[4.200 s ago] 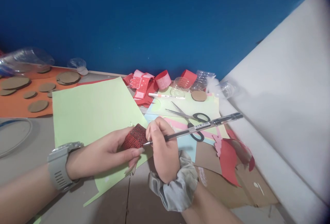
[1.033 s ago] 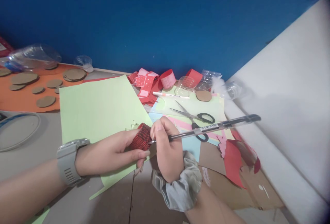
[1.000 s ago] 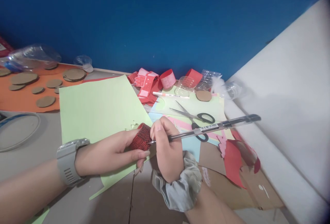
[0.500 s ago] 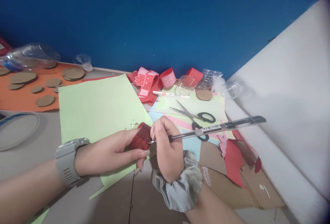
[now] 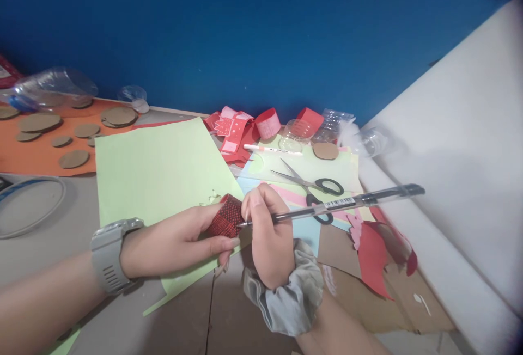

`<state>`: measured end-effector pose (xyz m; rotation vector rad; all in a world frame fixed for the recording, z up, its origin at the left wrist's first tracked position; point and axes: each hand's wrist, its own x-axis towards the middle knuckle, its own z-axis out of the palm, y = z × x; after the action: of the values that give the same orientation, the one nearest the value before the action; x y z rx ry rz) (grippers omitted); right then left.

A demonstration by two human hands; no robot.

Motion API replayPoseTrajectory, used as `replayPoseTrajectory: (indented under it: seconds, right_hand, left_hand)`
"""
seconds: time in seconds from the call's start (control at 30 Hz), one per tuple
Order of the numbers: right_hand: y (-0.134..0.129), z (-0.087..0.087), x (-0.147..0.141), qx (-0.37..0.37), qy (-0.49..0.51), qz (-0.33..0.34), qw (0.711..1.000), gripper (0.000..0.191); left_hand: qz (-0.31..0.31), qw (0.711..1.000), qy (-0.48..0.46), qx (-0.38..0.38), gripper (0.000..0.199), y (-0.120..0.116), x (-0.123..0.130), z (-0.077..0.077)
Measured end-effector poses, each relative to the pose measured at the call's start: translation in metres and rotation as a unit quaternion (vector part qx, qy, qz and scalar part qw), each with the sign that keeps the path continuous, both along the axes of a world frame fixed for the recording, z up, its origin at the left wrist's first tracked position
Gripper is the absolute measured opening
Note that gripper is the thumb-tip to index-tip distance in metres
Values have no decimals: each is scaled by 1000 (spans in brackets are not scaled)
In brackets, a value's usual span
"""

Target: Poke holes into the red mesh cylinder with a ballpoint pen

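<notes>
At a green paper sheet's (image 5: 163,167) right edge, a black-checked red paper ring (image 5: 226,217) is pinched by the left hand (image 5: 182,240), its right side met by a rightward-rising clear-plastic pen (image 5: 339,203) gripped in the right hand (image 5: 267,238).

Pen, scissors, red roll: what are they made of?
Pen: probably glossy clear plastic; see-through barrel.
Scissors: likely metal blades, grey sheen; smooth black handles look plastic.
Red roll: seemingly matte paper, perhaps card; thin curled sheet, no shine.
</notes>
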<state>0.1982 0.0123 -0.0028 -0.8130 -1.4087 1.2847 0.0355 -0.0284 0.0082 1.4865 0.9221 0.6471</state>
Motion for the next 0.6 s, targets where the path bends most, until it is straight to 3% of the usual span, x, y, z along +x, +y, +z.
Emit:
replayPoseTrajectory:
  seconds: [0.6]
  right_hand:
    - [-2,0,1,12,1,-10,1000,43]
  left_hand:
    - [2,1000,9,14,19,0,-1,3]
